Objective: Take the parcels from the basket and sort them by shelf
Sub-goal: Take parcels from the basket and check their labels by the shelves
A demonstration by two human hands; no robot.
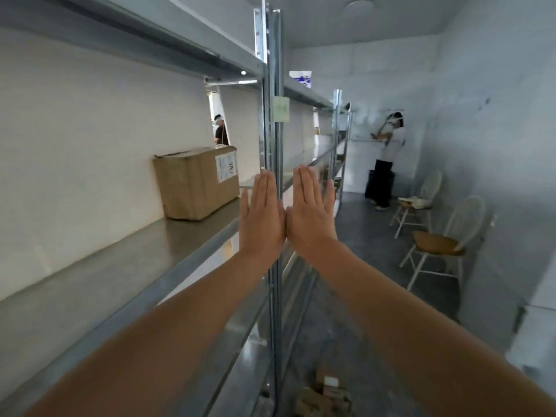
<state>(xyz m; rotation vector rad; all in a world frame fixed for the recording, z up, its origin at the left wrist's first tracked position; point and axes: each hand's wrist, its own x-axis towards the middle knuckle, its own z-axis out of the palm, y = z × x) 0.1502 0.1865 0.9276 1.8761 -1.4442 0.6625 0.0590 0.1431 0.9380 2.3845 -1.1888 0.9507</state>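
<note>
So both arms are stretched out, left hand (261, 218) and right hand (311, 212) side by side with thumbs touching, fingers straight and holding nothing. Just past them, one cardboard parcel (195, 183) sits near the right end of the shelf (120, 266), beside the upright post (275, 130).

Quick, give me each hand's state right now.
Left hand: open, fingers straight, holding nothing.
Right hand: open, fingers straight, holding nothing.
</note>
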